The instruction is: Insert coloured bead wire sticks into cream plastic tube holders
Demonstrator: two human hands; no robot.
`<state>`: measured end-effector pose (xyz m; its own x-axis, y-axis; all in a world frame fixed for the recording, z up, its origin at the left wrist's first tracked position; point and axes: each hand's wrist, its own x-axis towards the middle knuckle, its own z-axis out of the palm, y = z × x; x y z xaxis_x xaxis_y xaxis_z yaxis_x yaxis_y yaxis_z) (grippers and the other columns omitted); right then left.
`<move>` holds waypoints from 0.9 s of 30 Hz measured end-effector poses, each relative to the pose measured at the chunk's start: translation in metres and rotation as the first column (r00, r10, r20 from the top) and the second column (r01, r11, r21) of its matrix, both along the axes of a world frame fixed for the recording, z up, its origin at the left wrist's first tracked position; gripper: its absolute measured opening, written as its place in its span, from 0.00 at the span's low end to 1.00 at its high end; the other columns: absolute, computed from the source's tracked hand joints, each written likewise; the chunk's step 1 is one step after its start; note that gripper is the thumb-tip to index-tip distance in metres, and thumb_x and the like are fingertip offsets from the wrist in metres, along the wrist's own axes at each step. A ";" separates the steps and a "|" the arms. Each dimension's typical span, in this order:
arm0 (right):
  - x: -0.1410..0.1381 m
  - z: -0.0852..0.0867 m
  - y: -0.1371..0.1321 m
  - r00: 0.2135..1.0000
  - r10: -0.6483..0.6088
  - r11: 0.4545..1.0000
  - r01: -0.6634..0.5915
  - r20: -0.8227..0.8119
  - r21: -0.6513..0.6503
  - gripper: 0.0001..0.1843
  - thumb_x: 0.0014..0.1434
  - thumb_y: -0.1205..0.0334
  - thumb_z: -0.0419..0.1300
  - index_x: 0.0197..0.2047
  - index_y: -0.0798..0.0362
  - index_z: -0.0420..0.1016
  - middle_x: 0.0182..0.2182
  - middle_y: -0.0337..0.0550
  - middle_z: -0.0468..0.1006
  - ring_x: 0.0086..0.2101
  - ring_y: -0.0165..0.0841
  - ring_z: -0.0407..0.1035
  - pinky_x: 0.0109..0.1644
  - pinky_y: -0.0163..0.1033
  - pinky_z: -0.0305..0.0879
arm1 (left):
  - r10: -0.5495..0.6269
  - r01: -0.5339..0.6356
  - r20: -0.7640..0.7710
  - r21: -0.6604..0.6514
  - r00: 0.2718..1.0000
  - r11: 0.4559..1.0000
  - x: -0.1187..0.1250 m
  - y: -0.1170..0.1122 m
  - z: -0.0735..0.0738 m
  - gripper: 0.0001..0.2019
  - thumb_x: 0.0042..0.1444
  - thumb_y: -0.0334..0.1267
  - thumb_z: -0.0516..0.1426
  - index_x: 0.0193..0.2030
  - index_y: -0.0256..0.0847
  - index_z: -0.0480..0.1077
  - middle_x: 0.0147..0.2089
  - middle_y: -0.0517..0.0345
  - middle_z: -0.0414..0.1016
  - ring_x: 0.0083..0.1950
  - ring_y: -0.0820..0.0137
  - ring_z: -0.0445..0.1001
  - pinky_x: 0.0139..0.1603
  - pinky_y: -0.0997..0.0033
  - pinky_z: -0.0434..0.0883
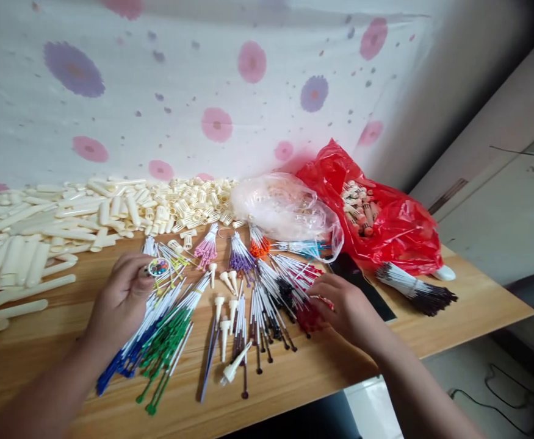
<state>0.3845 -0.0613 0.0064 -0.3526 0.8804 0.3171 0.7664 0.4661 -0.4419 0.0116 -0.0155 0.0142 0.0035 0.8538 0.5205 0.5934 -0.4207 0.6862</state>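
Observation:
My left hand (pixel 127 289) is closed around a small round pen part (pixel 158 267), its end turned up and showing several coloured dots. Below it lie thin white sticks like pen refills, with blue tips (pixel 122 363) and green tips (pixel 159 350). Over the red-tipped refills (pixel 310 317) on the right, my right hand (pixel 342 305) has its fingers pinched together, with a bit of red and white at the fingertips. Black-tipped refills (pixel 269 323) fan out beside it. Between my hands lie several cream cone-shaped pieces (pixel 224 332) and some purple and brown refills.
Cream tubes (pixel 14 262) and slotted sleeves (pixel 193 201) are heaped at the back left. A clear plastic bag (pixel 285 207) and a red plastic bag (pixel 399 225) with slotted pieces stand behind. A dark-tipped bundle (pixel 415 286) lies right, near a flat black object (pixel 371 292).

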 end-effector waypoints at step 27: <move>0.027 0.004 0.053 0.954 0.038 0.976 0.029 0.297 -0.217 0.09 0.60 0.67 0.54 0.32 0.53 0.75 0.33 0.43 0.73 0.36 0.32 0.67 0.42 0.34 0.61 | -0.136 0.142 -0.092 0.068 0.986 0.987 0.072 0.009 0.006 0.19 0.59 0.54 0.47 0.39 0.44 0.71 0.38 0.53 0.67 0.41 0.61 0.67 0.40 0.63 0.66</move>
